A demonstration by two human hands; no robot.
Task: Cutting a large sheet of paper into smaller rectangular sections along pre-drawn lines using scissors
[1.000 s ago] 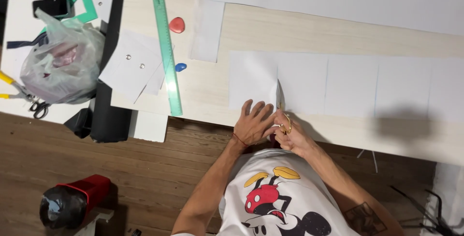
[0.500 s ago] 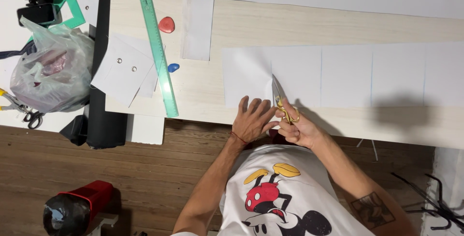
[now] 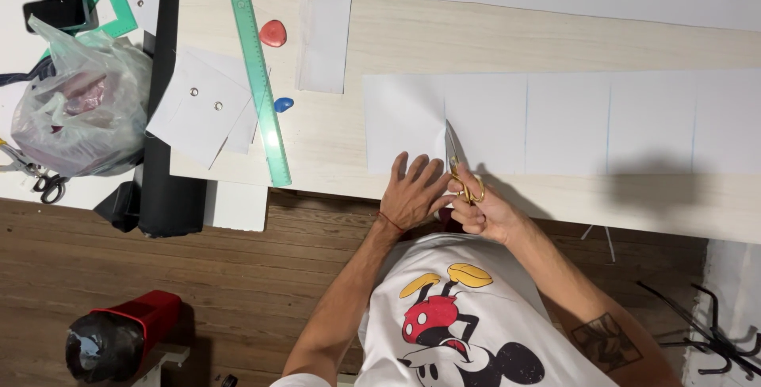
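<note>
A long white paper strip (image 3: pixel 571 121) marked with vertical fold or pencil lines lies across the pale wooden table (image 3: pixel 476 38). My right hand (image 3: pixel 485 208) grips small gold-handled scissors (image 3: pixel 458 166), whose blades point away from me into the strip's near edge along one of the lines. My left hand (image 3: pixel 412 190) lies flat with fingers spread on the paper's near left part, just left of the blades. The paper beside the cut curls up slightly.
A green ruler (image 3: pixel 260 82) lies at the left, with a red piece (image 3: pixel 273 33) and a blue piece (image 3: pixel 283 105) beside it. White cards (image 3: pixel 198 105), a plastic bag (image 3: pixel 83 109), black-handled scissors (image 3: pixel 40 182) and a red-and-black tool (image 3: pixel 119 338) on the floor sit further left.
The scissors have advanced away from me into the paper along the line. My left hand has shifted slightly forward on the sheet.
</note>
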